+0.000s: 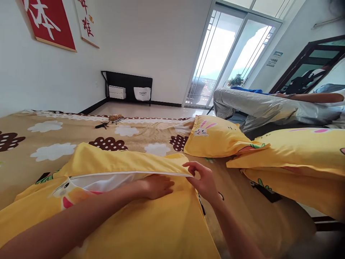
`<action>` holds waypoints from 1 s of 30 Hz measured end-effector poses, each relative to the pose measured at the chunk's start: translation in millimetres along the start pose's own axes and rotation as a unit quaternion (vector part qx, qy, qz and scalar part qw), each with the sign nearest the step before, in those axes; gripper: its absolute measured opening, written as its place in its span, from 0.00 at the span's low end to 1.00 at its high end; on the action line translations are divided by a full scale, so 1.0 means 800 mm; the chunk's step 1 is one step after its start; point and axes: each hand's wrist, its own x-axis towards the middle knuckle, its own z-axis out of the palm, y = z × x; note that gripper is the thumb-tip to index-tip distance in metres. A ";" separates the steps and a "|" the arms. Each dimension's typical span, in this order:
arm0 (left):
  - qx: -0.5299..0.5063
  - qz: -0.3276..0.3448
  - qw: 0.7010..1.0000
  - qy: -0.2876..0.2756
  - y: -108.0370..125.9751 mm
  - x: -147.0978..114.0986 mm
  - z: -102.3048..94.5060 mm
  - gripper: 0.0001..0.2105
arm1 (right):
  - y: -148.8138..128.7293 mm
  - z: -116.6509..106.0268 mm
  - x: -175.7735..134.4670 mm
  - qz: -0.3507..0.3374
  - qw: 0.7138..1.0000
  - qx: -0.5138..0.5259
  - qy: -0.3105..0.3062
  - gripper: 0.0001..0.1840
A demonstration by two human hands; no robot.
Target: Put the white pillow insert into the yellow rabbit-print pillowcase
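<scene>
Your left hand (157, 186) presses flat inside the yellow pillowcase (129, 216) opening while your right hand (203, 180) pinches its zipper edge (134, 175); pulling unevenly risks snagging the white inner pillow (107, 182).

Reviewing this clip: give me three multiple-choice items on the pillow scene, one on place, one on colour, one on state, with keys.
1. Where does the left hand lie?
A. flat on the pillowcase
B. on the floor
C. on the wall

2. The pillowcase is mostly
A. blue
B. yellow
C. black

3. The right hand is
A. hanging free
B. in a fist
C. pinching the opening's edge

Keys: 1 A, palm down by the opening; 2 B, yellow cloth with rabbit print; 3 C, fingertips meet at the white-trimmed edge.
</scene>
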 end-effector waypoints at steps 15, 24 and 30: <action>-0.050 0.054 0.997 0.039 0.021 -0.023 0.030 0.23 | 0.157 0.034 0.060 0.427 0.872 0.234 0.037 0.16; -0.117 -0.069 0.972 0.191 -0.029 -0.124 -0.124 0.22 | 0.136 -0.022 0.081 0.344 0.887 0.289 0.101 0.15; -0.025 -0.316 0.909 0.273 -0.179 -0.107 -0.095 0.24 | 0.086 -0.045 0.081 0.262 0.935 0.216 0.103 0.16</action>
